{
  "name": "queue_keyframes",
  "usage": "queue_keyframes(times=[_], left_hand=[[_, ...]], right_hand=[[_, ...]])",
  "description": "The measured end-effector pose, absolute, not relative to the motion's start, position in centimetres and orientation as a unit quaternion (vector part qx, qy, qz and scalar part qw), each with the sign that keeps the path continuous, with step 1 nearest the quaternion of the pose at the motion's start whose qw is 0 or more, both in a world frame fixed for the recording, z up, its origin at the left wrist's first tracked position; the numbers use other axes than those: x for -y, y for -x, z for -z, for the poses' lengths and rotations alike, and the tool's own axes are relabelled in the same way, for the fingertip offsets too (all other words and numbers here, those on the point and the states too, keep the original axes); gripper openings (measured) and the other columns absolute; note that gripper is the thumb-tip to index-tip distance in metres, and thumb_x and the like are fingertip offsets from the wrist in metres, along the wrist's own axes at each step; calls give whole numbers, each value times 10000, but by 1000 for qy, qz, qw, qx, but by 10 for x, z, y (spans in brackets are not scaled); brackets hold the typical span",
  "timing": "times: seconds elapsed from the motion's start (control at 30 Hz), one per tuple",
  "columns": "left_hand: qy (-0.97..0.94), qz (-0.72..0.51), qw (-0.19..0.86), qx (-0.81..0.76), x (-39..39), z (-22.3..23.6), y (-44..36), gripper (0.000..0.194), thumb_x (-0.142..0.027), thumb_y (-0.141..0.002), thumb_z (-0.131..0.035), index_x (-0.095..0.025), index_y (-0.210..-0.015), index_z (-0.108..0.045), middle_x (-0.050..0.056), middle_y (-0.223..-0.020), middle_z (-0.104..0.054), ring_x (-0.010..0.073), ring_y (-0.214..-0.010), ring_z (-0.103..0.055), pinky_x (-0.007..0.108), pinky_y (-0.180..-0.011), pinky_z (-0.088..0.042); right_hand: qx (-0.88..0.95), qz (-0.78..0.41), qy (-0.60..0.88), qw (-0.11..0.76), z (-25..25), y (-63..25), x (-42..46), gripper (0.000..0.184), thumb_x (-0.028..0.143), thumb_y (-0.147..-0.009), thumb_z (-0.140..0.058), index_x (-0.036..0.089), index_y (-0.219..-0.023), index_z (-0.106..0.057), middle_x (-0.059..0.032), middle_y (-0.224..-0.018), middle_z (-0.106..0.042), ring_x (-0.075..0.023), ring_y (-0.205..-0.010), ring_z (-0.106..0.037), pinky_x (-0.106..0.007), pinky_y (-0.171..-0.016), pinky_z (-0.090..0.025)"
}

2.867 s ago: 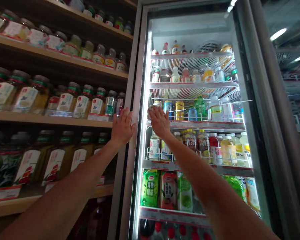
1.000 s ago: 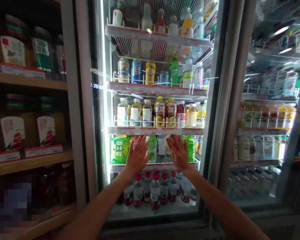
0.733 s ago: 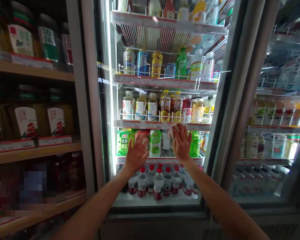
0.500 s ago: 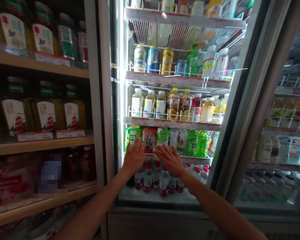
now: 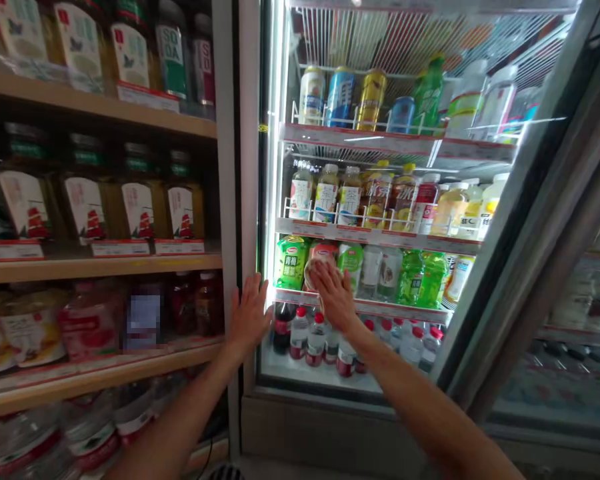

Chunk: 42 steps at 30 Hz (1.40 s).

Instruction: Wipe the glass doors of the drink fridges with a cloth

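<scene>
Since the frame half a second ago, my view has shifted, and both hands have moved leftward: the right hand (image 5: 334, 290) from before the green-labelled bottle (image 5: 351, 257) to before the red one (image 5: 323, 249), the left hand (image 5: 249, 317) from before the glass to the upright frame (image 5: 249, 167).

The lit cooler (image 5: 320, 427) fills most of what I see, its glass door standing between me and the stocked racks. On the left are wooden shelves (image 5: 105, 267) of bottles and jars. Inside the cooler, red-capped bottles (image 5: 316, 340) stand below the rack with the green bottle (image 5: 291, 263) and the red one.

My left fingers are straight and spread, with nothing in them; I can't tell whether they touch the frame. My right fingers lie extended over what looks like a pale cloth (image 5: 309, 268), holding it apparently against the glass, near the door's left side.

I judge the step in hand to be pressing and sliding the cloth across the pane. A further stroke calls for a flat palm, even pressure and care where the glass meets the frame.
</scene>
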<state>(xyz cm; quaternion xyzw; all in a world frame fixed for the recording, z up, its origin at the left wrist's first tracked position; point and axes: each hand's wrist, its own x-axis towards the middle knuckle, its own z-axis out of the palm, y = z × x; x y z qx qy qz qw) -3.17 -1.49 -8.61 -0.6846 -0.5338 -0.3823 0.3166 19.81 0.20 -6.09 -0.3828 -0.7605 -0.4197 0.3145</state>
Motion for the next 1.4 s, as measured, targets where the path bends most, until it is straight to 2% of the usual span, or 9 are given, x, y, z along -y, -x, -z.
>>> queue_keyframes(times=[0.07,0.23,0.4,0.57,0.73,0.97,1.07,1.23,1.4], left_hand=[[686,374,309,542,17,95,38,532,-287,-860,-431,-130,-1363,-364,138,-1474,-283,280,-1376,-231,519,-1107,-191],[688,349,301,560,20,112,58,540,-277,-860,-416,-136,-1376,-345,117,-1477,-283,268,-1381,-222,518,-1112,-178],[675,349,302,575,21,116,74,546,-287,-860,-401,-104,-1371,-350,151,-1475,-267,277,-1384,-211,526,-1105,-190],[679,360,313,558,27,116,79,546,-276,-864,-401,-132,-1385,-330,156,-1464,-293,281,-1375,-236,542,-1086,-224],[682,369,310,550,28,117,77,588,-276,-854,-422,-142,-1409,-279,158,-1471,-275,285,-1381,-213,555,-1090,-209],[695,364,314,535,28,116,50,582,-273,-863,-428,-145,-1409,-271,147,-1467,-296,276,-1379,-223,535,-1103,-195],[701,371,309,524,27,117,35,579,-282,-868,-429,-149,-1409,-272,147,-1469,-294,277,-1381,-218,531,-1106,-192],[722,375,306,494,29,112,9,547,-285,-874,-428,-137,-1387,-312,159,-1452,-324,286,-1376,-230,541,-1095,-218],[733,370,312,478,32,104,-18,549,-285,-876,-429,-138,-1389,-303,157,-1454,-321,287,-1376,-227,542,-1090,-224]], right_hand=[[767,406,385,314,64,-186,-3,610,165,-816,-466,207,-1405,-314,-72,-1471,-331,-258,-1389,-188,-530,-1125,-32],[848,407,260,217,93,-160,-2,601,124,-808,-442,215,-1392,-332,-49,-1451,-374,-214,-1349,-297,-465,-1124,-178],[815,385,326,286,91,-125,-8,604,133,-820,-413,188,-1410,-294,-56,-1486,-300,-241,-1388,-204,-514,-1132,-116],[864,396,220,219,115,-113,-12,551,149,-830,-396,178,-1378,-355,-32,-1471,-337,-198,-1362,-278,-441,-1150,-155],[836,388,292,256,113,-133,-11,614,129,-813,-420,216,-1408,-297,-31,-1492,-290,-216,-1393,-197,-491,-1148,-81],[809,411,322,271,107,-185,-1,577,120,-809,-436,216,-1373,-367,-33,-1455,-366,-208,-1393,-191,-491,-1143,3],[772,398,392,302,106,-204,7,577,147,-824,-445,201,-1389,-338,-59,-1466,-343,-240,-1396,-173,-531,-1125,-13],[782,404,382,281,115,-237,17,555,126,-824,-445,243,-1363,-382,-41,-1413,-433,-199,-1378,-231,-475,-1135,-75],[664,404,496,387,109,-265,18,580,171,-836,-446,200,-1402,-324,-99,-1444,-375,-249,-1392,-188,-517,-1120,-81]])
